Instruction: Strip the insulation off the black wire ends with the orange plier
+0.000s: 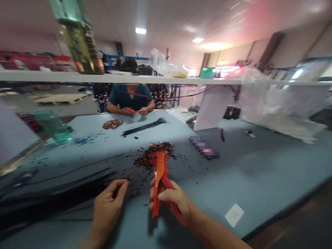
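My right hand (172, 201) is closed round the handles of an orange wire stripper (159, 174), whose head points away from me over a pile of small dark wire scraps (155, 154). My left hand (109, 204) rests on the blue table (259, 173) beside a bundle of thin black wires (52, 193); its fingers are curled and pinched at the wire ends, though blur hides what they hold.
Across the table a person in a teal shirt (129, 97) works with both hands. Near them lie a black wire bundle (144, 127) and a scrap pile (112, 123). A green cup (53, 126) stands left, a white shelf (166, 79) spans above, a white label (234, 214) lies right.
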Demonstrator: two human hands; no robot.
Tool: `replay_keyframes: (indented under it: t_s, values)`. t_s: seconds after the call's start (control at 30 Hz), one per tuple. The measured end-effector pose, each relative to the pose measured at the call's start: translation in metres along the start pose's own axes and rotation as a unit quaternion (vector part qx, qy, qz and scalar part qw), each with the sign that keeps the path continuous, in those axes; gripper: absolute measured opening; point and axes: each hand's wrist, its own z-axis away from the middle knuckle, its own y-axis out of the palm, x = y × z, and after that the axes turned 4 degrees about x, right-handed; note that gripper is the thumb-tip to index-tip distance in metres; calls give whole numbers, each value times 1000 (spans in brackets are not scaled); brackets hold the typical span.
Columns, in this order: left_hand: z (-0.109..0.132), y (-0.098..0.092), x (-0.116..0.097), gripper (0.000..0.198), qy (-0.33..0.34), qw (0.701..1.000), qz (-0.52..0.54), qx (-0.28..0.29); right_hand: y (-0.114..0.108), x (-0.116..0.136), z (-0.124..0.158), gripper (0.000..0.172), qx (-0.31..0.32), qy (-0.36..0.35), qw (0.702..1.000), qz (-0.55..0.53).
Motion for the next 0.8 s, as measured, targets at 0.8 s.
replay_keyframes:
  t_s: [0.8]
  values:
    - [23, 11, -5, 15, -80, 936, 327, 106, -4, -10, 13, 53, 25, -255, 620, 741]
